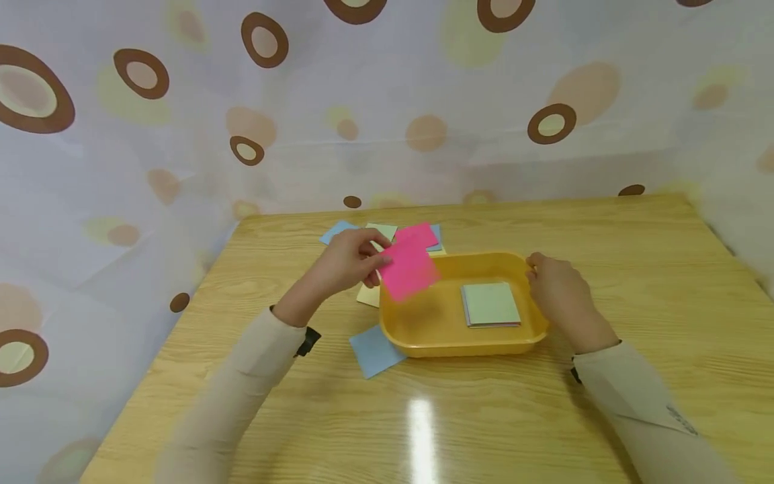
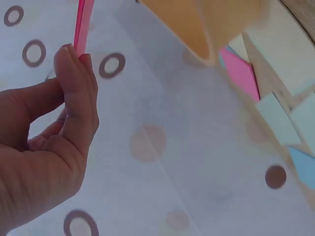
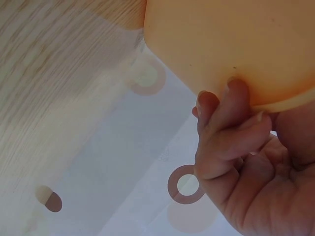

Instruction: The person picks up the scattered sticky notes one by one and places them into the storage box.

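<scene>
My left hand [image 1: 353, 259] pinches a pink sticky-note pad [image 1: 408, 270] between thumb and fingers, above the left end of a yellow-orange plastic tray [image 1: 465, 349]. In the left wrist view the pink pad [image 2: 83, 27] appears edge-on at the fingertips of the left hand [image 2: 59, 113]. At the tray's right end my right hand [image 1: 562, 292] grips the rim. The right wrist view has the right hand [image 3: 246, 152] with its fingers against the tray's outer wall [image 3: 231, 44]. Inside the tray, right of its middle, lies a stack of paper with a pale green top sheet [image 1: 491, 304].
A blue paper square [image 1: 376, 352] lies partly under the tray's front left corner. Behind the tray are another pink square [image 1: 418, 234], a blue one [image 1: 338, 230] and a pale green one [image 1: 382, 232]. A patterned curtain [image 1: 387, 101] surrounds the wooden table [image 1: 653, 269].
</scene>
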`<state>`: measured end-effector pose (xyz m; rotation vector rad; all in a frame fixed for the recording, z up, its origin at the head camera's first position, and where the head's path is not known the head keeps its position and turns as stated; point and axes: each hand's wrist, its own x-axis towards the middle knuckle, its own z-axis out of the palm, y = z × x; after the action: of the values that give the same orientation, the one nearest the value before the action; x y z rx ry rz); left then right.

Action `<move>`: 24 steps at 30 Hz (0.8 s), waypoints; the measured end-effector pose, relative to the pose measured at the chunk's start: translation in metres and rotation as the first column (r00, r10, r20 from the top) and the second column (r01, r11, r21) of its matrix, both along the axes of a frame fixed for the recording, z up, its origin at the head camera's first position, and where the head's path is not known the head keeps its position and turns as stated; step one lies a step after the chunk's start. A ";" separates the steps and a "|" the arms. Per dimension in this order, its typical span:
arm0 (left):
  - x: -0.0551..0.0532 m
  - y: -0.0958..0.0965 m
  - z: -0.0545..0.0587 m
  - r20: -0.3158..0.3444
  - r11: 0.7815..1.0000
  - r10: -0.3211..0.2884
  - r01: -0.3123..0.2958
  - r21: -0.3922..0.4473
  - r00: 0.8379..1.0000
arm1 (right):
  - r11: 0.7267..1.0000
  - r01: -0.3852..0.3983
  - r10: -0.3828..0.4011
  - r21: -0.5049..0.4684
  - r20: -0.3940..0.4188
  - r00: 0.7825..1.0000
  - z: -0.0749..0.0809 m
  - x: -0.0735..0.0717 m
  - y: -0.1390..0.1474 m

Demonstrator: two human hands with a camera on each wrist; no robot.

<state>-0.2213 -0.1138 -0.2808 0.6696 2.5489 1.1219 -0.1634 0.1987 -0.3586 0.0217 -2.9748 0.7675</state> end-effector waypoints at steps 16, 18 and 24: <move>-0.045 0.126 -0.055 0.425 0.977 -0.173 0.209 -0.040 0.889 | 0.999 0.028 -0.028 0.031 -0.010 1.000 -0.002 0.000 -0.001; -0.046 0.135 -0.056 0.426 0.975 -0.181 0.217 -0.037 0.886 | 0.999 0.035 -0.034 0.032 -0.014 0.999 -0.001 0.000 -0.001; -0.047 0.150 -0.060 0.382 0.973 -0.163 0.214 -0.093 0.909 | 0.999 0.043 -0.042 0.033 -0.018 0.999 0.000 0.000 0.000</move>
<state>-0.2686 0.0361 -0.3412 0.5898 2.1614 0.9053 -0.1633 0.1987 -0.3583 -0.0330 -2.9610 0.7091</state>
